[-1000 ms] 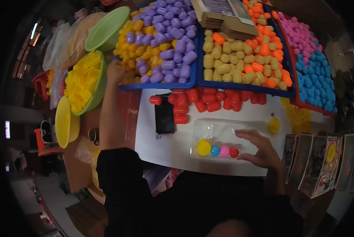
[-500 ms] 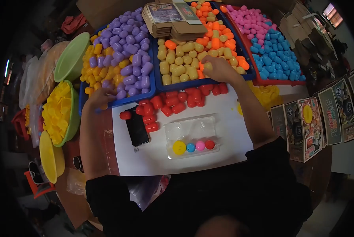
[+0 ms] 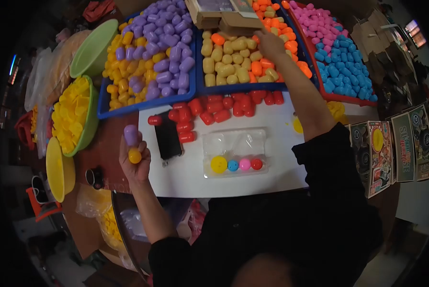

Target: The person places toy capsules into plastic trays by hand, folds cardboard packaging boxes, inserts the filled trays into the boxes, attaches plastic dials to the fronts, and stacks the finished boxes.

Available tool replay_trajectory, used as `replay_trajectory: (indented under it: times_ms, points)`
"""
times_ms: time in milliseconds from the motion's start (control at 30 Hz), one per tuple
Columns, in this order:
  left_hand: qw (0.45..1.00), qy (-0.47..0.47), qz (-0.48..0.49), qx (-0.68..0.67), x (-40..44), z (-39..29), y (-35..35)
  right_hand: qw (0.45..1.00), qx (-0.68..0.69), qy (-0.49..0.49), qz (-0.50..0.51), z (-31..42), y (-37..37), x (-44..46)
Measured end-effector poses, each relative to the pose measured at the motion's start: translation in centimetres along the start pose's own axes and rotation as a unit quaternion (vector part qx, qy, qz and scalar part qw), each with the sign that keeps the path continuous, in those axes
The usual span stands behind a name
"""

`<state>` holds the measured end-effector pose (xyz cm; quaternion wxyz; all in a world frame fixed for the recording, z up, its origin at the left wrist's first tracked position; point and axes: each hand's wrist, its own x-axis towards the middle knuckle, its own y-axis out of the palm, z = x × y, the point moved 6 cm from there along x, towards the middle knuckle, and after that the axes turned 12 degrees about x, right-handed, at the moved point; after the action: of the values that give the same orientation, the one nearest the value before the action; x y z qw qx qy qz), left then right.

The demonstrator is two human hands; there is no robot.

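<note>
My left hand (image 3: 135,160) is raised over the table's left side, its fingers curled around a purple capsule (image 3: 131,135) and an orange-yellow capsule (image 3: 134,155). My right hand (image 3: 271,45) reaches into the blue tray of tan and orange capsules (image 3: 233,58), beside the stack of flat cardboard pieces (image 3: 231,23); its fingertips are partly hidden. On the white sheet (image 3: 281,165) lies a clear plastic blister tray (image 3: 236,143). A row of balls fills its front: yellow (image 3: 219,164), blue (image 3: 232,165), pink (image 3: 244,164) and red (image 3: 256,164).
Red capsules (image 3: 221,116) and a black phone (image 3: 168,136) lie behind the blister tray. Another blue tray (image 3: 147,106) holds purple and orange-yellow capsules; a red tray (image 3: 320,91) holds pink and blue ones. Printed boxes (image 3: 379,153) stand right, a green basin (image 3: 91,112) left.
My left hand has left the purple capsule tray and come nearer, now with two capsules in it. My right hand has moved farther back in its tray. The whole view has shifted slightly.
</note>
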<state>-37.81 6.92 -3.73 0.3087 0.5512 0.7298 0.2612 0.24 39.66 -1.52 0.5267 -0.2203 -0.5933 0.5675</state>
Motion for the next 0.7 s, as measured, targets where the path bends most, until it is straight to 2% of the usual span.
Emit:
replay_trajectory:
  times_ms: [33,67,100,133,167,200,233,267,300,333,367,400,433,467,533,567,600,633,667,700]
  points:
    - [0.998,-0.031,-0.001,0.051,-1.0,1.2,1.1,0.998,0.027,0.018,-0.049,0.8,-2.1,-0.9]
    - [0.988,-0.024,-0.093,0.124,-2.1,1.7,2.9,0.993,0.054,0.041,-0.096,1.9,-4.7,-2.3]
    - [0.986,-0.035,-0.107,0.124,-3.0,2.2,4.0,0.979,0.129,0.017,-0.154,2.6,-7.0,-4.3]
    - [0.954,-0.02,-0.043,0.297,-3.2,2.5,5.7,0.956,0.2,-0.007,-0.217,3.2,-9.4,-6.6]
    - [0.889,-0.004,0.028,0.457,-3.5,3.2,7.8,0.929,0.335,0.042,-0.153,4.2,-10.5,-9.8]
    - [0.836,-0.021,0.076,0.543,-4.0,4.2,10.4,0.878,0.461,0.09,-0.09,5.7,-11.6,-13.7]
    - [0.773,-0.036,0.124,0.621,-4.3,5.7,12.6,0.883,0.465,0.053,-0.031,7.9,-11.9,-17.6]
    - [0.711,0.073,0.181,0.675,-4.4,6.9,15.0,0.884,0.467,0.016,0.028,9.8,-11.6,-21.1]
    - [0.633,0.18,0.233,0.715,-4.7,8.2,17.1,0.897,0.435,0.017,0.077,11.6,-11.3,-23.6]
    - [0.636,0.179,0.234,0.713,-4.4,9.6,17.7,0.907,0.403,0.021,0.125,13.0,-10.5,-25.2]
    - [0.538,0.203,0.272,0.772,-4.4,11.6,18.4,0.907,0.401,0.025,0.126,13.7,-9.7,-25.9]
    - [0.431,0.227,0.305,0.819,-4.5,13.3,18.6,0.912,0.368,0.025,0.177,14.5,-8.3,-26.6]
    - [0.431,0.228,0.306,0.818,-4.1,14.1,18.2,0.915,0.335,0.023,0.226,14.7,-7.3,-27.3]
    - [0.424,0.226,0.324,0.815,-4.0,14.9,17.7,0.915,0.334,0.022,0.226,14.3,-7.1,-27.5]
    - [0.414,0.222,0.338,0.816,-3.8,14.7,17.3,0.878,0.41,-0.09,0.231,15.1,-7.2,-27.4]
    - [0.605,0.09,0.267,0.744,-2.7,13.3,16.4,0.877,0.412,-0.094,0.23,14.8,-7.6,-27.3]
    - [0.758,-0.046,0.179,0.625,-2.1,12.3,15.0,0.831,0.468,-0.009,0.302,14.0,-7.3,-27.5]
    - [0.858,-0.144,0.119,0.478,-2.1,11.8,13.7,0.77,0.514,0.074,0.371,13.3,-6.9,-27.9]
    - [0.858,-0.137,0.116,0.481,-2.3,11.5,13.7,0.771,0.515,0.065,0.369,13.1,-7.2,-28.1]
    - [0.878,-0.15,0.091,0.445,-2.7,11.3,13.5,0.797,0.484,0.1,0.348,12.5,-7.3,-28.4]
